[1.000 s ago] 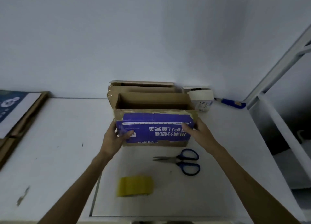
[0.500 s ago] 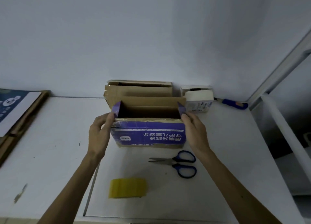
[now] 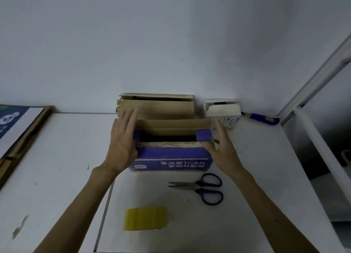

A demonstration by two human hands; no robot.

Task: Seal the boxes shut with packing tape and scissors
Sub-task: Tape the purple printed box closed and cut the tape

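A blue-printed cardboard box (image 3: 171, 158) stands open on the white table (image 3: 57, 157), its flaps up. My left hand (image 3: 122, 138) lies flat with straight fingers against the box's left side and left flap. At the right end of the box is my right hand (image 3: 220, 148), fingers straight, the thumb touching the near right corner. Blue-handled scissors (image 3: 201, 188) lie shut just in front of the box. A yellow roll of packing tape (image 3: 145, 218) lies nearer me.
A second brown cardboard box (image 3: 157, 105) stands open behind the first, against the wall. A small white box (image 3: 222, 109) sits to its right, with a blue-handled tool (image 3: 263, 118) beyond. Flat cardboard (image 3: 20, 127) lies at the left edge. A white rail (image 3: 313, 138) borders the right.
Both hands slid from the box's front face to its two ends and opened flat. The side flaps now stand up, and the box sits a little nearer me.
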